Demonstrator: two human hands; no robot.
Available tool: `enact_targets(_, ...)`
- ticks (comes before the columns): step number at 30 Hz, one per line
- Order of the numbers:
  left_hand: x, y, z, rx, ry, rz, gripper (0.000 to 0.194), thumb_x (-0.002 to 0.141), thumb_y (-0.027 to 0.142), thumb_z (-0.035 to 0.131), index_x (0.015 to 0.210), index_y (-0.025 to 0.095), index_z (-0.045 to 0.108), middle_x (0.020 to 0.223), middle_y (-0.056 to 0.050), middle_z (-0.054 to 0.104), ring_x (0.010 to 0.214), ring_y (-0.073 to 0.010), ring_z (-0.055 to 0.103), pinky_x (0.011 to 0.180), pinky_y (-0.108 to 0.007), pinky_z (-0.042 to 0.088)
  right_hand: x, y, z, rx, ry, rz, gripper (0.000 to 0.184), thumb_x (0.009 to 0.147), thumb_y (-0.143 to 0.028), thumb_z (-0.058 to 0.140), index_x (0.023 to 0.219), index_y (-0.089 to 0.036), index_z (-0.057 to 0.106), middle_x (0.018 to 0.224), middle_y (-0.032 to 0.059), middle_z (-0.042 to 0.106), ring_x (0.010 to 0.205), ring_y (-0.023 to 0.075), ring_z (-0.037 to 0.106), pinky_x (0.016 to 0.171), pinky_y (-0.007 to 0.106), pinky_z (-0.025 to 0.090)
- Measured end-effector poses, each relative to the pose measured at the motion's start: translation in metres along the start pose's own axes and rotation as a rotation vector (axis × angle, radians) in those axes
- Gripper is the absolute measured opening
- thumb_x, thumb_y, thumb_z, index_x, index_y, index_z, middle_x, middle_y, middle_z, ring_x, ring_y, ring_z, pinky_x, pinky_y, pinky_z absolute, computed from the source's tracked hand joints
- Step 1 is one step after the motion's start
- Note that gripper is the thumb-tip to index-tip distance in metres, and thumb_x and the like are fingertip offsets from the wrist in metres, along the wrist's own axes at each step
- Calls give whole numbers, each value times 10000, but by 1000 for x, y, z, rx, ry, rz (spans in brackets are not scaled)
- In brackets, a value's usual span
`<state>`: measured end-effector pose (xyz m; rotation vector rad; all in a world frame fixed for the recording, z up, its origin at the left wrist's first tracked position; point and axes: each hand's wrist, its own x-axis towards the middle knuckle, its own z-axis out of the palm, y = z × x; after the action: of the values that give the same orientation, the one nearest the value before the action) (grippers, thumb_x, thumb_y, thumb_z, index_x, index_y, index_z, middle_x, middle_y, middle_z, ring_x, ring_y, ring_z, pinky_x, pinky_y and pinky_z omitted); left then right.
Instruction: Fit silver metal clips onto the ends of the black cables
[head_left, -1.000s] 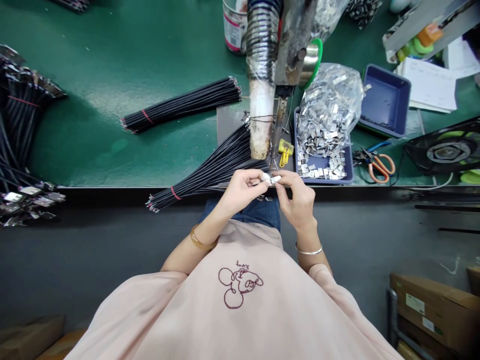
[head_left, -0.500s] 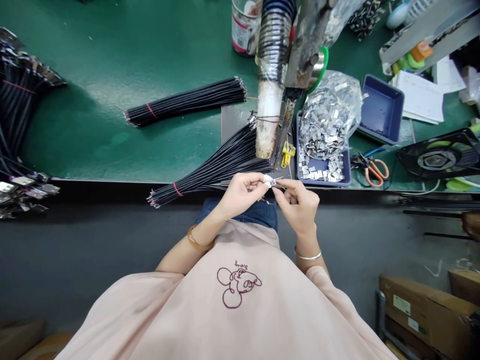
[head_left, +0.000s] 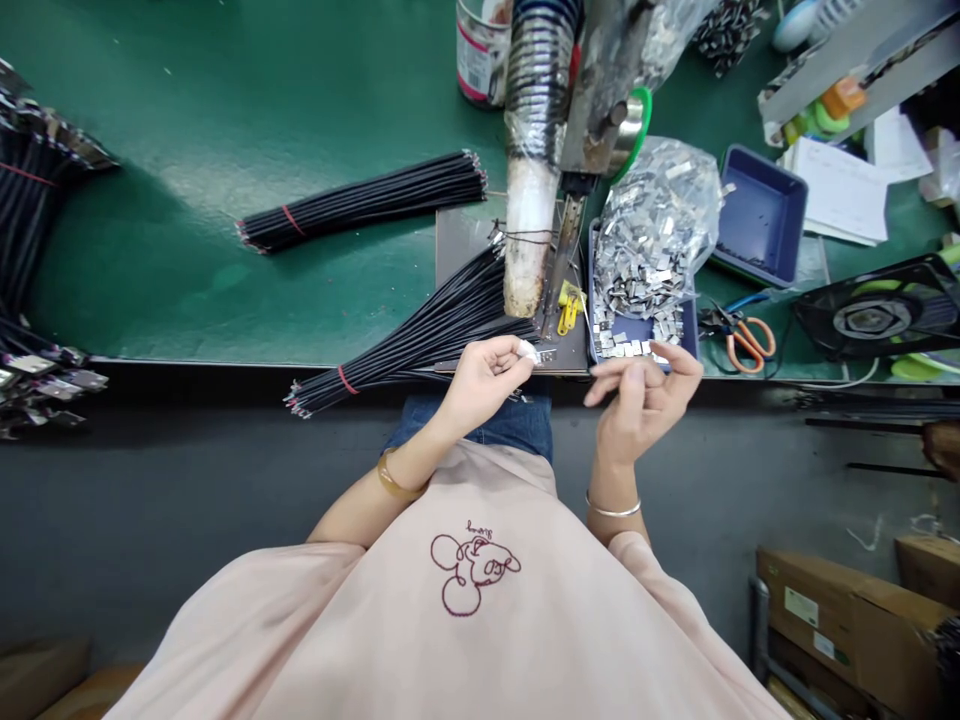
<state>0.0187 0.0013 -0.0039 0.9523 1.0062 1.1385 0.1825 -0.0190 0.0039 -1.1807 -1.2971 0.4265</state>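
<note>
My left hand (head_left: 491,378), with white tape on a fingertip, pinches a small metal connector (head_left: 547,356) that juts out to the right. Whether a cable is joined to it inside the fingers cannot be made out. Beside this hand lies a bundle of black cables (head_left: 420,325), tied with a red band. My right hand (head_left: 641,395) is open, fingers apart, at the front edge of a blue tray (head_left: 691,345). In that tray are many small metal connector shells (head_left: 626,347) and a clear plastic bag (head_left: 660,215) of more.
A taped hose nozzle (head_left: 531,230) and a metal arm (head_left: 574,220) hang over the work plate. Yellow clips (head_left: 570,308) lie beneath. Another cable bundle (head_left: 367,198) lies behind. To the right are orange-handled pliers (head_left: 750,345), a second blue tray (head_left: 799,215) and a fan (head_left: 877,312).
My right hand has left the metal piece at my left fingertips, moved right to the tray and spread its fingers. My left hand has kept its pinch nearly in place.
</note>
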Motion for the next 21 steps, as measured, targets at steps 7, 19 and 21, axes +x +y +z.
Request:
enact_targets(7,4,3,3,43,20,40,199,767,278,699,665,141,596,553,58,380,517,-50,297,506,-200,233,-5,8,9,-180,-255,-122,66,916,-180,655,942,-239,642,1071,33,779,1011,187,763,862,339,640)
enact_targets(19,8,1,3,121,75,139,196,818,273,657,675,157,592,602,36,437,557,-69,379,546,-212,308,4,2,23,-266,-248,-244,113,892,-127,659,890,-240,665,1075,28,787,1004,193,761,884,373,626)
enact_targets(21,8,2,3,120,69,133,189,808,273,668,674,159,598,594,38,434,552,-69,377,540,-211,305,3,0,22,-268,-249,-240,108,889,-131,657,877,-238,657,1082,35,786,983,194,765,872,376,630)
